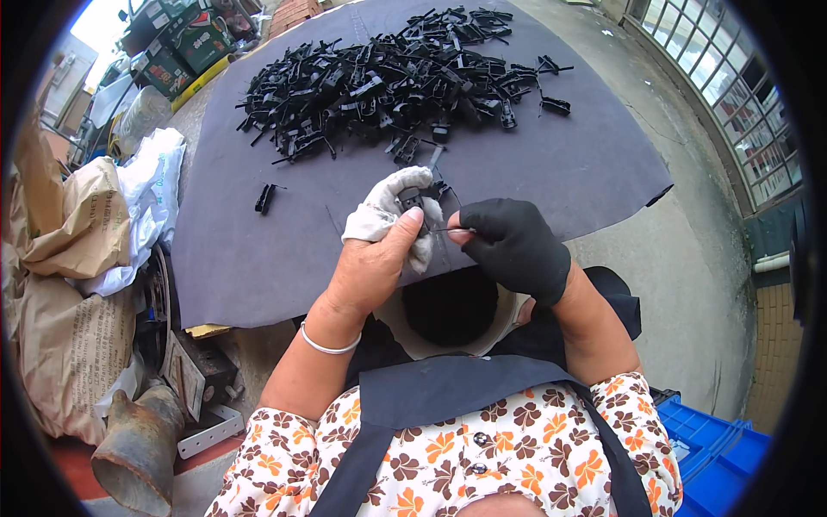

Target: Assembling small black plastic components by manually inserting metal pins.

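Over the near edge of the table, my left hand [383, 220], in a white glove with the thumb bare, grips a small black plastic part [412, 200]. My right hand [512, 246], in a black glove with bare fingertips, is closed in a pinch beside it. A thin dark stem [444, 229] runs from the pinched fingertips to the black part; whether it is a tool or a piece of the part, I cannot tell. Beyond my hands lies a large heap of similar black plastic parts [379, 86]. One loose part [269, 198] rests apart on the left.
A grey sheet covers the table [241, 250]. Below its near edge stands a pale bucket [392, 310] with dark contents. Paper sacks [77, 345] and a rusty pipe [142, 444] crowd the left. Blue plastic crates [724, 457] sit at the lower right, a barred window [715, 69] at the upper right.
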### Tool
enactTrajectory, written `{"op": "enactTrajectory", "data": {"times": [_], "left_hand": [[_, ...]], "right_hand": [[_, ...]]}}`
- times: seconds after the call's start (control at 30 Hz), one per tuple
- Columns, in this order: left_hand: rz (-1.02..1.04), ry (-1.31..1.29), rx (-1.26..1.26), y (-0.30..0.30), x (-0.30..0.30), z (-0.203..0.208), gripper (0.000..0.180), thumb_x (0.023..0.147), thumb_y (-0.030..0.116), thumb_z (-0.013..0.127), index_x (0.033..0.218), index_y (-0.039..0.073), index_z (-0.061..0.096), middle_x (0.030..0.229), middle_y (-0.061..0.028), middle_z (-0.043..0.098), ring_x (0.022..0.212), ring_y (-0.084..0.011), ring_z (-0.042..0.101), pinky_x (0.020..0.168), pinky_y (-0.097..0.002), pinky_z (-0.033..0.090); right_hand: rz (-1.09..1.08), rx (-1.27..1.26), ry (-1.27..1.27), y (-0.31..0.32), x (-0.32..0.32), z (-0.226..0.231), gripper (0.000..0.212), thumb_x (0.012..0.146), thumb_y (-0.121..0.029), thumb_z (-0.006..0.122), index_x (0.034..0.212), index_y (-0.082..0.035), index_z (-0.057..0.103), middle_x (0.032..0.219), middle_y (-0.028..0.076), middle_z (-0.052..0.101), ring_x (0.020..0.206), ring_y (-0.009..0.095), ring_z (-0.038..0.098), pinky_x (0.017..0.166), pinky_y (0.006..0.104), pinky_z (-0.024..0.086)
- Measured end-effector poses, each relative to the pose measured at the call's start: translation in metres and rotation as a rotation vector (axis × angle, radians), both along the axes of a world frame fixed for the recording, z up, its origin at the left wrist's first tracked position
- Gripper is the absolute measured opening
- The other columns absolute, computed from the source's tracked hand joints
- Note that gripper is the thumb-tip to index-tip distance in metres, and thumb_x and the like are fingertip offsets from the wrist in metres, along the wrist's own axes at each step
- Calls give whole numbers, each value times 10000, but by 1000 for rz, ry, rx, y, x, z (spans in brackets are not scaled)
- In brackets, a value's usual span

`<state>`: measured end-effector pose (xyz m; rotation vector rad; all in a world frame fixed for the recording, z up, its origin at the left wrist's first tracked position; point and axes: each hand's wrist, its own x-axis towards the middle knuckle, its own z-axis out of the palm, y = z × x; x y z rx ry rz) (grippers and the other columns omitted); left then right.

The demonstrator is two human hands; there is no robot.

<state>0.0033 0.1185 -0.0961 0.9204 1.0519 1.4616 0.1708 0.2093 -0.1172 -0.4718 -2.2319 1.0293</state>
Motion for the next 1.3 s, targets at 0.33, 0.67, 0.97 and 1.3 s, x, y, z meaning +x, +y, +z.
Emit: {"op": "enactTrajectory", "data": {"times": [0.33,0.67,0.97,1.3], "left_hand": [[-13,196,-99,-4,2,4,354,913,71,490,1249,-23,433,951,-71,590,649,-89,543,551,-198,438],[-162,583,259,-2,5,-9,308,867,37,428,1168,-16,462,756,-4,537,582,-43,449,518,-184,373],[-130,171,-14,-9,7,4,224,904,50,443,1111,-34,455,650,-3,502,520,-37,393,474,-183,313],[-6,875,131,-20,20,7,247,818,-22,479,1065,-5,475,827,-158,606,715,-276,581,697,-334,475]], "right_hand": [[58,158,173,9,-3,-6,204,717,-25,723,906,-65,655,704,92,617,607,226,603,561,294,470],[97,-425,147,-4,-12,1,160,766,-38,696,857,-60,566,671,-58,443,625,27,382,570,189,362],[105,-252,-5,-9,-1,17,174,890,-159,555,906,6,608,730,112,612,650,140,549,622,303,450],[44,-296,-25,-22,-3,5,195,892,-176,552,885,2,632,710,161,618,611,220,582,608,323,454]]}}
